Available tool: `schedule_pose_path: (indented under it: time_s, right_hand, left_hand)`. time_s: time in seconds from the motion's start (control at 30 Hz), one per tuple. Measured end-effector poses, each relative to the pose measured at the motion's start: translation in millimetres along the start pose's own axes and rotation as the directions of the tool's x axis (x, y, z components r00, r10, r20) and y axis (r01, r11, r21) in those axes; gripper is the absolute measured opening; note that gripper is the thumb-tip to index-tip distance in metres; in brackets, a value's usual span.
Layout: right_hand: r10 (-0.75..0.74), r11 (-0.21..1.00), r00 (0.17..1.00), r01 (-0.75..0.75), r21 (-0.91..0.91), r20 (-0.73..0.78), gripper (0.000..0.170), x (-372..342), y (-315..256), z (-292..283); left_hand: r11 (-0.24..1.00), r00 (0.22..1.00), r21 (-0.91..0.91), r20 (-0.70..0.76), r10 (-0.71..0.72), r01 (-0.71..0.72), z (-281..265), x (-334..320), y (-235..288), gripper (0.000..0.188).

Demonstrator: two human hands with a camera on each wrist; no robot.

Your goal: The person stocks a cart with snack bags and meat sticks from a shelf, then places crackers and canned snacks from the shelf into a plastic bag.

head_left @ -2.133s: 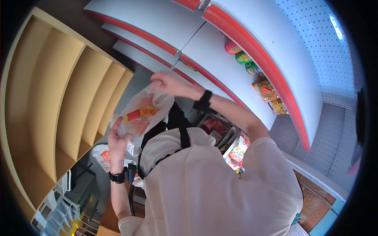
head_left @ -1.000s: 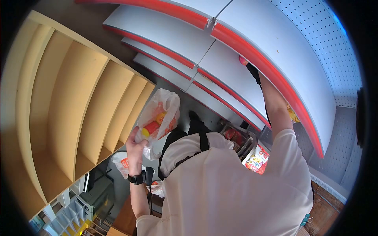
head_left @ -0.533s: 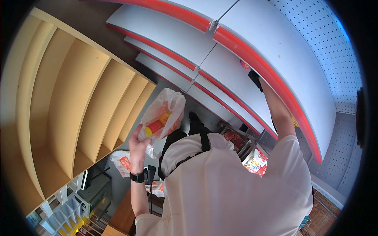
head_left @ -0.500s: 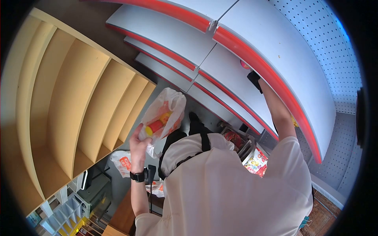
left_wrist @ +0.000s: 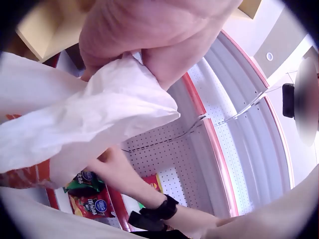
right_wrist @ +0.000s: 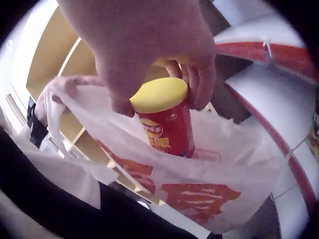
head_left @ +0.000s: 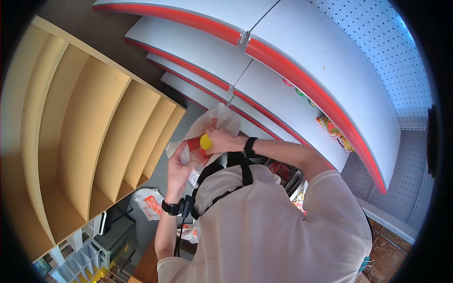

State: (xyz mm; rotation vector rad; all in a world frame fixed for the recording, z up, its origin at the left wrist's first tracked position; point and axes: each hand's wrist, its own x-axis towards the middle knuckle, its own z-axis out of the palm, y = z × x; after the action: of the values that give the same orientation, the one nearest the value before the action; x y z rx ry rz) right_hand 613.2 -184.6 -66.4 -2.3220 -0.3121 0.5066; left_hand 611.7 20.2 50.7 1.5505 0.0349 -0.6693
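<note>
My left hand (head_left: 178, 170) grips the rim of a white plastic bag (right_wrist: 239, 199) with orange print, holding its mouth open in front of my body. In the left wrist view the bunched plastic hangs from the thumb and fingers of that hand (left_wrist: 154, 35). My right hand (head_left: 224, 141) reaches into the bag's mouth and holds a red chip can (right_wrist: 169, 129) by its upper end, thumb and fingers around the yellow lid (head_left: 205, 141). The can's lower end is hidden inside the bag. Another red container (head_left: 193, 143) shows in the bag beside it.
White shelves with red edges (head_left: 311, 70) curve ahead and to the right; bright snack packets (head_left: 330, 129) and small cans stand on one. A wooden shelf unit (head_left: 99, 118) is at left. Another printed bag (head_left: 148, 203) lies on the floor, and a bin of packets (head_left: 281, 172) is beside me.
My right hand has come back from under the upper right shelf to the bag, now holding a chip can. The left hand keeps its grip on the bag and has shifted slightly right.
</note>
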Motion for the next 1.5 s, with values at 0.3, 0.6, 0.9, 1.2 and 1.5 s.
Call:
schedule_pose_path:
  time_s: [0.3,0.6,0.9,1.2,1.5]
  right_hand:
    - [0.443,0.868,0.894,-0.448,-0.217,-0.074,0.076,40,5,24]
    - [0.602,0.663,0.670,-0.723,0.195,0.435,0.049,39,-14,20]
    - [0.035,0.941,0.982,-0.095,0.325,0.185,0.033,6,-5,-24]
    - [0.235,0.882,0.642,-0.456,-0.117,-0.730,0.032,-79,89,-192]
    - [0.178,0.642,0.479,-0.719,-0.267,-0.859,0.042,-99,123,-229]
  left_hand:
    - [0.994,0.991,0.064,0.102,0.087,-0.094,15,9,-6,0.073]
    - [0.992,0.985,-0.125,0.173,-0.002,0.024,25,-1,13,0.067]
    - [0.975,0.996,-0.220,0.071,0.046,-0.029,-44,11,-49,0.070]
    - [0.992,0.993,-0.124,-0.114,-0.014,-0.001,-62,-5,-88,0.069]
    - [0.994,0.968,-0.107,-0.249,-0.038,0.012,-102,-19,-101,0.068]
